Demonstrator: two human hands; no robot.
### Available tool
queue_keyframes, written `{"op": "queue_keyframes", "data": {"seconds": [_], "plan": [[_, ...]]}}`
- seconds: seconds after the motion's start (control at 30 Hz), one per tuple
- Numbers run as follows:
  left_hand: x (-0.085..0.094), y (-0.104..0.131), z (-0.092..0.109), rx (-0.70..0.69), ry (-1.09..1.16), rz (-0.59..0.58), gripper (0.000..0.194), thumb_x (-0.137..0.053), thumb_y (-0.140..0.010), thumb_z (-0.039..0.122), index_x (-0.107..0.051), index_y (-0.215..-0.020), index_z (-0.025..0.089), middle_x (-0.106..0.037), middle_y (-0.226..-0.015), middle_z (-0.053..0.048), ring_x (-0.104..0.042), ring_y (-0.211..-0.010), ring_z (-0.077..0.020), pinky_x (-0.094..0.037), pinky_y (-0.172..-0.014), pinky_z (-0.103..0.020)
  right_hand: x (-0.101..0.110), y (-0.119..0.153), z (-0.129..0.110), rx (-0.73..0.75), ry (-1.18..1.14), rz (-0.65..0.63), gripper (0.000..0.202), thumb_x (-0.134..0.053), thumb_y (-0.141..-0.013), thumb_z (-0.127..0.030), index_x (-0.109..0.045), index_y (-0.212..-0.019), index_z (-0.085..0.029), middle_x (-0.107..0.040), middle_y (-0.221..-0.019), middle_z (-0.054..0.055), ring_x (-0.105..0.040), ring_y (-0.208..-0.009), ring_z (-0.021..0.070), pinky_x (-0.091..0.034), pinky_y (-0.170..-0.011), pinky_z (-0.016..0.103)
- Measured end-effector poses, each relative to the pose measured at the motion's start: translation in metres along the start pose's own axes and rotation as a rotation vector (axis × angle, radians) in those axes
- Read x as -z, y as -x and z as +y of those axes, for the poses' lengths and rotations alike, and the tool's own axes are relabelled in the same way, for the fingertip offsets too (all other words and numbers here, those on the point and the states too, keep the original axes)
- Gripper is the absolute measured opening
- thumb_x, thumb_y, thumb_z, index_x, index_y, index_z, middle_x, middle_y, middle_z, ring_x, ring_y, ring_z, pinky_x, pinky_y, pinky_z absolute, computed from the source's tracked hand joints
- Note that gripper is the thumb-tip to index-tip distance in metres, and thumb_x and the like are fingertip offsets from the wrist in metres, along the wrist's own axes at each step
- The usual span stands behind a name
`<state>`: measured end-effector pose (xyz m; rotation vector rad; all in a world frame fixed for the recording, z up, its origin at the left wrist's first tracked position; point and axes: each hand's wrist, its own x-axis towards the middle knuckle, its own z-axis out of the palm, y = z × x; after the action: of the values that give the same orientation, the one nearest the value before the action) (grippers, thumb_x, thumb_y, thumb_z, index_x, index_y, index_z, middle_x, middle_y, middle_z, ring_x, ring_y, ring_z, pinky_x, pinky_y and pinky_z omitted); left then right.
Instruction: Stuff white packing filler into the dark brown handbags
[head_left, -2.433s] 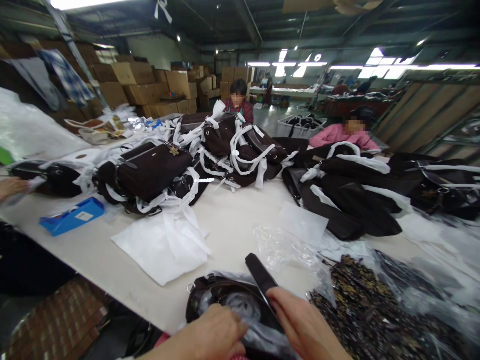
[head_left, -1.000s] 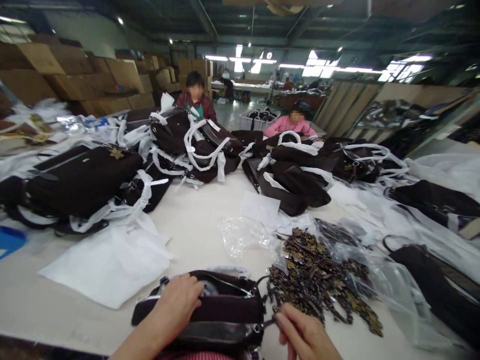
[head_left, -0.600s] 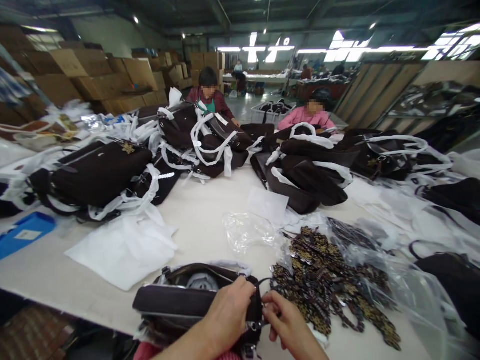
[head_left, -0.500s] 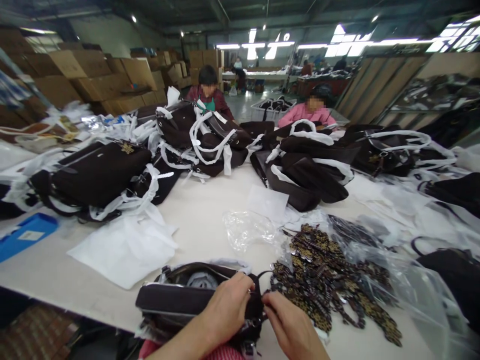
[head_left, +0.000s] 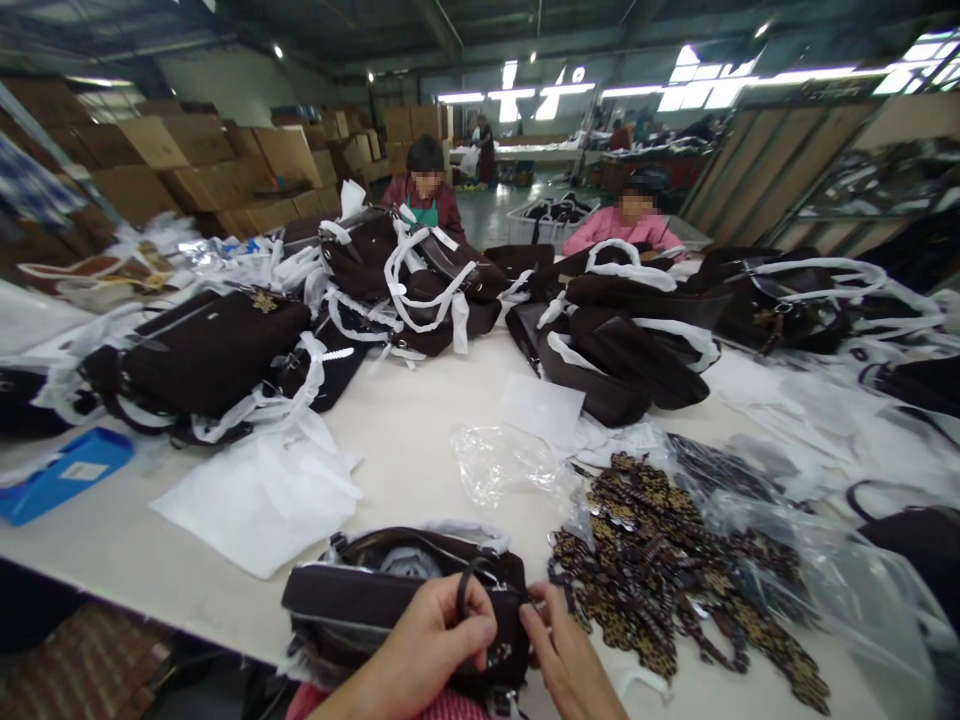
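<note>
A dark brown handbag (head_left: 352, 600) lies at the table's near edge, its top open with pale stuffing (head_left: 409, 562) inside. My left hand (head_left: 439, 635) is closed over the bag's right half, and a thin dark strap (head_left: 466, 580) loops up out of its fingers. At the bag's right end, my right hand (head_left: 564, 645) has its fingers bent and close together against the side. What those fingertips pinch, if anything, is hidden. Just right of that hand lies a heap of dark straps with gold flower-shaped charms (head_left: 652, 550).
More brown handbags (head_left: 202, 355) with white-wrapped handles cover the far side of the table. White sheets (head_left: 262, 495), clear plastic (head_left: 510, 465) and a blue tray (head_left: 82, 470) lie nearer. Two people (head_left: 637, 230) sit across the table, with cardboard boxes (head_left: 180, 140) stacked behind at left.
My left hand has lowered and turned, and a dark strap loop now rises from it. My right hand has stayed at the bag's right end, its fingers shifted slightly. The view has tilted slightly.
</note>
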<state>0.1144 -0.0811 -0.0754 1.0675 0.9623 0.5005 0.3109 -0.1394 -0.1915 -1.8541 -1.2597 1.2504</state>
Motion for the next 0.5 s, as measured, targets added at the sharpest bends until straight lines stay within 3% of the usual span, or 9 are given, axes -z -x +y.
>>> {"op": "queue_keyframes", "data": {"seconds": [0.13,0.2,0.27,0.37,0.47,0.5], "plan": [[-0.009,-0.005,-0.01,0.018,0.307,-0.02,0.035,-0.073,-0.076,0.046,-0.052,-0.08,0.018,-0.052,-0.052,0.005,-0.052,-0.053,-0.012,-0.044,-0.064,-0.028,-0.029,-0.002,0.002,0.098,-0.295,-0.043,0.044,-0.061,-0.083,-0.067,-0.051,-0.078,-0.024,-0.054,-0.06,-0.005,-0.054,-0.057,0.0156,-0.044,-0.056,0.026],[-0.007,-0.005,-0.011,0.033,0.453,-0.008,0.045,-0.075,-0.075,0.056,-0.051,-0.079,0.019,-0.042,-0.047,0.01,-0.042,-0.044,-0.0085,-0.044,-0.059,-0.027,-0.027,-0.003,0.0,0.064,-0.503,-0.094,0.052,-0.068,-0.077,-0.07,-0.045,-0.07,-0.023,-0.042,-0.055,-0.008,-0.041,-0.047,0.0095,-0.034,-0.046,0.021],[0.008,-0.002,-0.008,0.071,0.532,0.033,0.05,-0.077,-0.073,0.061,-0.051,-0.075,0.019,-0.031,-0.045,0.013,-0.029,-0.041,-0.0056,-0.042,-0.052,-0.024,-0.018,-0.005,0.001,-0.011,-0.676,-0.098,0.055,-0.072,-0.075,-0.069,-0.043,-0.072,-0.023,-0.034,-0.054,-0.012,-0.023,-0.041,0.0038,-0.017,-0.04,0.017],[0.06,0.019,0.002,0.14,0.573,0.171,0.052,-0.086,-0.065,0.057,-0.051,-0.072,0.018,-0.025,-0.047,0.014,-0.019,-0.042,-0.0041,-0.035,-0.046,-0.02,-0.001,-0.005,0.01,-0.082,-0.788,-0.025,0.053,-0.078,-0.074,-0.063,-0.044,-0.078,-0.023,-0.032,-0.055,-0.014,-0.011,-0.042,0.0004,-0.004,-0.044,0.015],[0.136,0.056,0.006,0.109,0.588,0.371,0.058,-0.095,-0.05,0.047,-0.046,-0.063,0.018,-0.02,-0.046,0.015,-0.013,-0.043,-0.0027,-0.026,-0.042,-0.016,0.015,-0.001,0.024,-0.136,-0.732,0.129,0.052,-0.082,-0.067,-0.063,-0.054,-0.089,-0.026,-0.049,-0.059,-0.009,-0.033,-0.042,0.0029,-0.018,-0.042,0.014],[0.159,0.07,0.004,0.123,0.576,0.395,0.057,-0.096,-0.05,0.043,-0.047,-0.064,0.018,-0.019,-0.047,0.015,-0.015,-0.044,-0.003,-0.029,-0.044,-0.017,0.019,-0.001,0.029,-0.154,-0.682,0.176,0.052,-0.081,-0.065,-0.065,-0.057,-0.092,-0.027,-0.055,-0.063,-0.006,-0.044,-0.045,0.0068,-0.027,-0.042,0.015]]}}
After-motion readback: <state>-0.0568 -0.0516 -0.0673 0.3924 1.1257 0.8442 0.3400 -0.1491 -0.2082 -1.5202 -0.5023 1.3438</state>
